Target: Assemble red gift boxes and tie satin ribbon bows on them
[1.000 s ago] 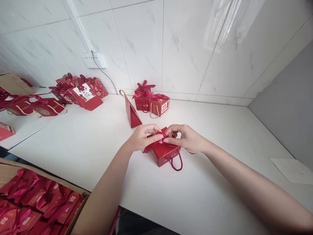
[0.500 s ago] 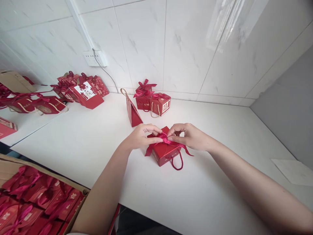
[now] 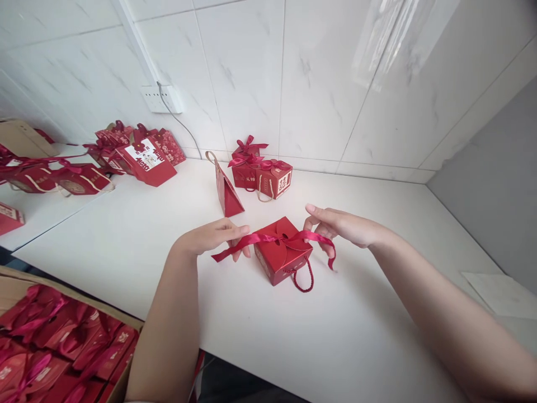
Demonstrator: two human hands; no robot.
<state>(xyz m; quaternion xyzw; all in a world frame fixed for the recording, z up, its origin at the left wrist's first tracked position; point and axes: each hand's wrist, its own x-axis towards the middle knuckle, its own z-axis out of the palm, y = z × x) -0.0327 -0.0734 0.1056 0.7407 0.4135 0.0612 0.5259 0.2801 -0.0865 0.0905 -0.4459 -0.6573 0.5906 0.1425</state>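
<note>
A small red gift box (image 3: 284, 260) with a curved-flap lid sits on the white table. A crimson ribbon (image 3: 316, 236) is crossed at the middle of its lid, one end stretching to each side. Left of the box, my left hand (image 3: 222, 235) has its thumb apart from its fingers, and the ribbon's left end passes across the fingers. On the right, my right hand (image 3: 335, 225) has its thumb raised, with the ribbon's other end lying over its fingers. A dark red rope handle (image 3: 311, 280) hangs from the box's front side onto the table.
Behind stand a triangular red box (image 3: 229, 193) and bow-tied boxes (image 3: 274, 182) near the tiled wall. More red boxes (image 3: 149, 162) are grouped at the left. A carton (image 3: 136, 323) full of ribboned boxes is at the lower left. White paper (image 3: 495, 294) lies at the right.
Both hands have moved apart from the lid's centre, left and right. The gathered ribbon there is now a flat crossing with its ends drawn outward, and the fingers have loosened. The box stays put.
</note>
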